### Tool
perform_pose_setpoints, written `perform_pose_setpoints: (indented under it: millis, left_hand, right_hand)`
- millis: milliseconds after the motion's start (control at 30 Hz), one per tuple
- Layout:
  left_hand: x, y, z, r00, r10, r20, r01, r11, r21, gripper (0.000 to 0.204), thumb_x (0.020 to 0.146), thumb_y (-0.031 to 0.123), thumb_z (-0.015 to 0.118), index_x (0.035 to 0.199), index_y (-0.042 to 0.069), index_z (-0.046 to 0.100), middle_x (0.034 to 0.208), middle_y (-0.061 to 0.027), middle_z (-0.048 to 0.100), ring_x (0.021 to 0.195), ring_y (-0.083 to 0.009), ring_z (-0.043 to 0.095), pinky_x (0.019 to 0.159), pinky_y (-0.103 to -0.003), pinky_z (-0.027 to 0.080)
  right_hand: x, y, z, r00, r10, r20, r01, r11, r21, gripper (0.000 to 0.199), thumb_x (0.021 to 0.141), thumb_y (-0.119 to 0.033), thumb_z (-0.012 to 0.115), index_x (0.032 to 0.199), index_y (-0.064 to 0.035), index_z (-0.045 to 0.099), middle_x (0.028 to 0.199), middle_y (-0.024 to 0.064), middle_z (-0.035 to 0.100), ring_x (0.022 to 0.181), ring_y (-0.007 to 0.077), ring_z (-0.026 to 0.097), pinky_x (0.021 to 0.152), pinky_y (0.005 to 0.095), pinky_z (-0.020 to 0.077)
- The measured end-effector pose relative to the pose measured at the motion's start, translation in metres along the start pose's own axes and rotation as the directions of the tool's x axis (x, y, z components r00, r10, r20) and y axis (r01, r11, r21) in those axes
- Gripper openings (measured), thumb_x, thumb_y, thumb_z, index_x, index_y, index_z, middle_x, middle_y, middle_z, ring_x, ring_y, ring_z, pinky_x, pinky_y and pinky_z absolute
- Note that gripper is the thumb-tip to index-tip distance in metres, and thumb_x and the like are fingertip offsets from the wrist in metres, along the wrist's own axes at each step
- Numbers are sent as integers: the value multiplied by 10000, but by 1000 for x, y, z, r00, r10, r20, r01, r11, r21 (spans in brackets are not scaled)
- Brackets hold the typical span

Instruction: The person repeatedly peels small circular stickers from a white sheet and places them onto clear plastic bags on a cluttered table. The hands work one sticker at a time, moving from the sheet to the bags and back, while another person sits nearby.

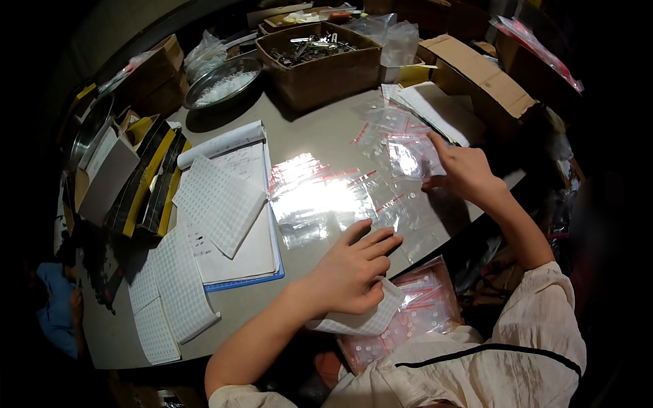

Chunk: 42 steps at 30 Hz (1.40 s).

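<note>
clear red-striped zip bags [354,183] mid-table | brown cardboard box [320,61] behind

Dim, bag glare, dark fisheye rim

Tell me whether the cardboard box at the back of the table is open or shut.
Open. The cardboard box has no lid or flaps over its top, and dark metal parts show inside it.
</note>
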<state>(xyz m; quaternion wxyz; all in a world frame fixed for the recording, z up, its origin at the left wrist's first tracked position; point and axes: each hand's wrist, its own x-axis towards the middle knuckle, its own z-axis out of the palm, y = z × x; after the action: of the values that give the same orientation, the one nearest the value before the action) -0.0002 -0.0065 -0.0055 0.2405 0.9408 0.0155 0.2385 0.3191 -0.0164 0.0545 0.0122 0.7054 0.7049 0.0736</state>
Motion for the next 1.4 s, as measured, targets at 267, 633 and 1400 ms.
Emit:
perform_pose_setpoints:
  millis: [267,633,1400]
  left_hand:
    - [-2,0,3,999,-5,-33,4,1000,-23,180,760,150,650,844,-10,645,1402,-255,620,1414,-369,511,1244,-562,286]
    - [-5,-6,7,992,-58,-111,59,998,8,255,733,200,680,850,-23,643,1391,-376,559,1397,-494,484,1249,-576,287]
    - [-3,-9,2,930,-216,-297,153,963,-220,203,838,133,738,945,11,615,1395,-249,629,1172,-422,633,1080,-495,484]
  right_hand:
    - [-17,-44,0,818,-556,145,281,607,743,361,927,-123,711,1256,-49,583,1018,107,710,754,214,651,670,348,517]
    - [1,-40,6,969,-248,23,241,957,159,404,853,-221,826,1096,-48,554,913,146,671,854,386,686,704,457,529]
    - [61,-53,45,841,-499,-208,511,610,605,377,938,-171,743,1247,-32,578,1178,166,573,1058,361,610,929,417,513]
